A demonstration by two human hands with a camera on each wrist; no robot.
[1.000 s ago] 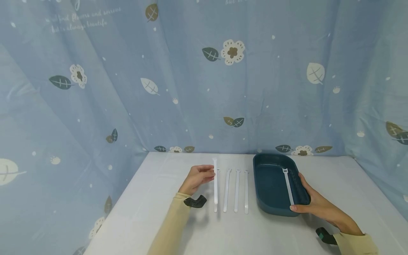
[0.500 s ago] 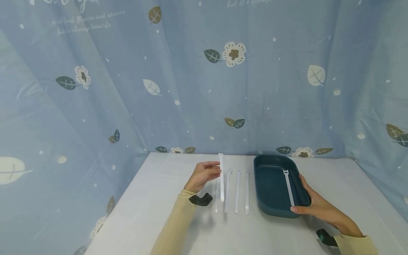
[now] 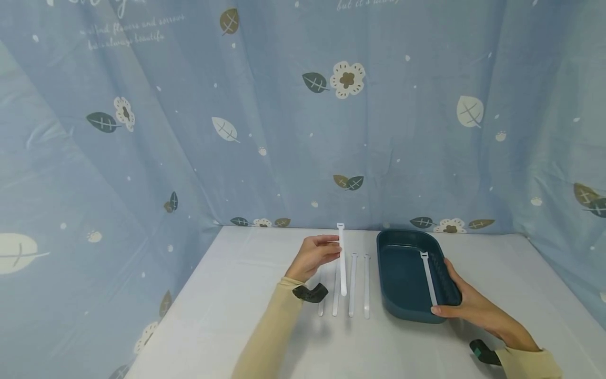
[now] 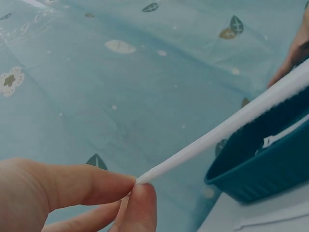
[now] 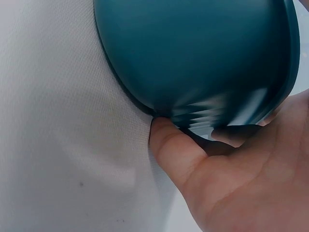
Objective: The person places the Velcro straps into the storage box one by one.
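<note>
White strap (image 3: 343, 271) being shifted closer to the blue tray (image 3: 402, 284), so yeah, the gap's being narrowed.
Tray's near right corner is being gripped by the right hand (image 3: 468, 303); well apart, the strap's being pinched midair by the left hand (image 3: 312, 258), flowery curtain (image 3: 284, 158) being seen behind.

I lost the upper ends of two straps (image 3: 335, 302) behind the left hand (image 3: 314, 256) in the head view. My left wrist view cropped the raised strap (image 4: 217, 136) and tray (image 4: 265, 174) at its right edge.
</note>
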